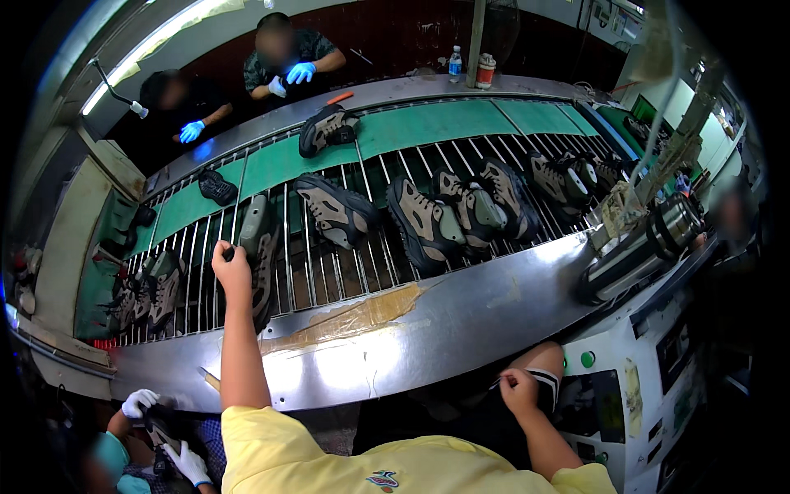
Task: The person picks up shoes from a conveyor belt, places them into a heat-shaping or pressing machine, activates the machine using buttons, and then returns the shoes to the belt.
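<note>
My left hand (232, 267) is raised over the rack of metal rods (309, 263), fingers closed in a pinch. A small dark bit shows at its fingertips, too small to name. Just right of it a grey-green and brown shoe (262, 272) lies lengthwise on the rods, apart from the fingertips as far as I can see. Low over my lap, my right hand (520, 391) has its fingers pinched together; what they hold, if anything, I cannot make out. Further right along the rods sit a brown and black laced shoe (337, 210) and another laced shoe (421, 226), with several more beyond.
A green belt (411, 128) behind the rods carries one shoe (325, 130). Brown tape (354, 319) covers part of the metal ledge (461, 292); a knife (210, 378) lies at its left. A steel flask (642, 251) stands right. Gloved co-workers are across and at lower left.
</note>
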{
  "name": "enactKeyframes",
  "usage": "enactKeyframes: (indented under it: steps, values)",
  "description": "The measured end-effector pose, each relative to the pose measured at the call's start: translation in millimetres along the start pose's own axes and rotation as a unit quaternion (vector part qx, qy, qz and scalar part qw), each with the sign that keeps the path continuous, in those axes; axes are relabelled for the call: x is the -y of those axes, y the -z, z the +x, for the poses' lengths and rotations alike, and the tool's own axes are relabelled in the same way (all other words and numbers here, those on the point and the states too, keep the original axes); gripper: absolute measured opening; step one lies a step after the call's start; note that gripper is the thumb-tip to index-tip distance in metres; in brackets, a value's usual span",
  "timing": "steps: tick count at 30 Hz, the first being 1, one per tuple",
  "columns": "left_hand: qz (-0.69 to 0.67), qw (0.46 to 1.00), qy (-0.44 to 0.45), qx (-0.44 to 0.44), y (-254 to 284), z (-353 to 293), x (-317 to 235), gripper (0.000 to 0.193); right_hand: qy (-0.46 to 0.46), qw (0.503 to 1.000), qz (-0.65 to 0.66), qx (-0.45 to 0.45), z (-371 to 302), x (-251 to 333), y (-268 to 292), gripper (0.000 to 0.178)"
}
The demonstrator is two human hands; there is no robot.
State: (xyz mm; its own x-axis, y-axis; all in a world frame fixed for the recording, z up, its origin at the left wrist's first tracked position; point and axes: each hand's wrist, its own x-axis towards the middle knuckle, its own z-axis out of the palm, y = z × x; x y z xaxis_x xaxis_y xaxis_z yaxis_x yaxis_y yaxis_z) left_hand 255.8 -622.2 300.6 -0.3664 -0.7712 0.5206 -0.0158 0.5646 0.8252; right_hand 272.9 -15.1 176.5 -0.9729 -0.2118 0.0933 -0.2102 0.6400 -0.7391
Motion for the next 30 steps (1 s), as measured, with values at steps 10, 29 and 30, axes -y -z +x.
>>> enactKeyframes:
  steps: [10,29,30]
  values:
    - [-0.318,0.813,0.170,0.458,68.9,-110.0,-284.2,0.032,-0.216,0.377,0.628,0.645,-9.2,124.2,-48.5,0.070]
    - [-0.431,0.449,-0.366,0.691,-102.6,-376.8,-434.4,0.045,-0.082,0.515,0.848,-0.099,-189.6,44.9,244.7,0.081]
    - [-0.424,0.477,-0.323,0.699,-113.3,-389.5,-419.0,0.038,-0.081,0.535,0.824,-0.170,-212.0,28.0,261.6,0.081]
